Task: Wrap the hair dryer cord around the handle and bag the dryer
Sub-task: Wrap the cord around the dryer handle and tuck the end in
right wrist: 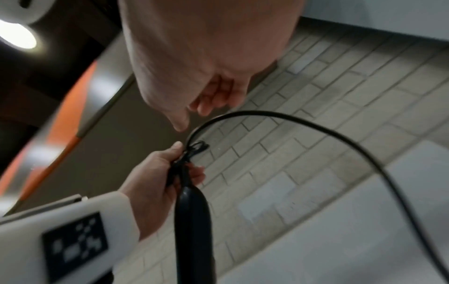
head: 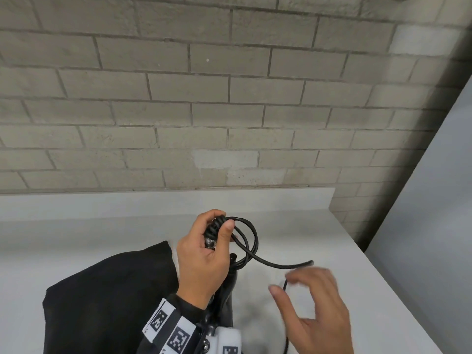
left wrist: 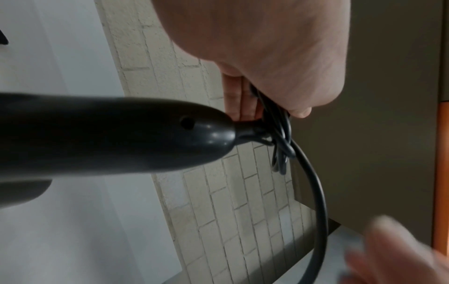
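Here the left hand (head: 204,259) has its fingers (left wrist: 233,96) and thumb curled round a bunch of coiled thin black rubber cord (head: 246,238), pinching the loops just beyond the butt of the glossy black plastic hair dryer handle (left wrist: 109,132). The handle's long axis runs away from the person toward the brick wall (head: 229,98), butt end farthest from the person, with the cord leaving it at a narrow collar right below the gripping fingers. From that bunch a couple of loops bulge out to the right, and a free length sweeps in an arc toward the right hand (head: 314,302).

The right hand hovers beside it with fingers loosely spread and relaxed; it is motion-blurred, and I cannot tell whether the cord touches it or merely passes behind the fingertips. The cord drops out of the head view at the bottom edge.

The dryer's body is hidden under the left wrist and its marker band. A floppy black fabric bag (head: 109,295) lies on the pale grey surface (head: 332,238) just left of the left hand, its mouth not discernible.
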The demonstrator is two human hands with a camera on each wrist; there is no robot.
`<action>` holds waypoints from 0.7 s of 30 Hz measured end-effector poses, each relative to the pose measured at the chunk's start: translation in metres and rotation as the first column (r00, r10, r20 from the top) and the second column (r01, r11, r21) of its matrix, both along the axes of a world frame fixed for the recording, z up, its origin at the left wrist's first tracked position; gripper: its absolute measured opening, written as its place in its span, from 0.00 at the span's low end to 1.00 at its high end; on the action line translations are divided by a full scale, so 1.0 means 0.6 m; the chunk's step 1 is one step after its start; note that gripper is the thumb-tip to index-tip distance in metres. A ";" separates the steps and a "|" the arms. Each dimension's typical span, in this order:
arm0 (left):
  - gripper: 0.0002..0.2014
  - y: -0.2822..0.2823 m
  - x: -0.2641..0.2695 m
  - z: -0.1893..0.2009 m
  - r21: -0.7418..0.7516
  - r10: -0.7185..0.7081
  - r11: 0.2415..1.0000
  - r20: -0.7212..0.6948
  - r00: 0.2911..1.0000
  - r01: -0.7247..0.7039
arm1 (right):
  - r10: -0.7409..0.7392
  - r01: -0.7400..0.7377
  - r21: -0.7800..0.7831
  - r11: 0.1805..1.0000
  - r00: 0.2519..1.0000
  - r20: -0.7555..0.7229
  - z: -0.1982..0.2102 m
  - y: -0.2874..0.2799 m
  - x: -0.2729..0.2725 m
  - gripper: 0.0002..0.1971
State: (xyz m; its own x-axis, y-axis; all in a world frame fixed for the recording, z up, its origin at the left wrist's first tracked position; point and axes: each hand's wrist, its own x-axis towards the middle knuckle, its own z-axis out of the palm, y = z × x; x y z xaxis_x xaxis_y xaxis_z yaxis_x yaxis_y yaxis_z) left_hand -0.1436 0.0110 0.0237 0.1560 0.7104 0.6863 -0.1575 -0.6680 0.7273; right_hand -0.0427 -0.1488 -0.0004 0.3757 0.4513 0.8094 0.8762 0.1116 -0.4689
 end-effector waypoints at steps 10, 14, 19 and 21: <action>0.11 -0.002 -0.013 0.003 0.043 -0.001 0.999 -0.017 1.000 0.002 | 0.211 -0.186 -0.182 0.965 0.970 0.125 0.078 0.040 0.019 0.06; 0.08 -0.014 -0.017 0.006 0.106 -0.096 0.989 -0.042 0.994 0.100 | 0.249 -0.231 -0.123 0.965 0.956 0.157 0.140 0.047 0.024 0.05; 0.17 -0.018 -0.026 0.008 0.177 -0.213 0.960 -0.050 0.976 0.218 | 0.345 -0.343 -0.132 0.930 0.939 -0.009 0.177 0.070 0.023 0.03; 0.17 -0.018 -0.027 0.008 0.202 -0.220 0.953 -0.050 0.974 0.226 | 0.379 -0.394 -0.122 0.911 0.916 -0.131 0.183 0.078 0.018 0.04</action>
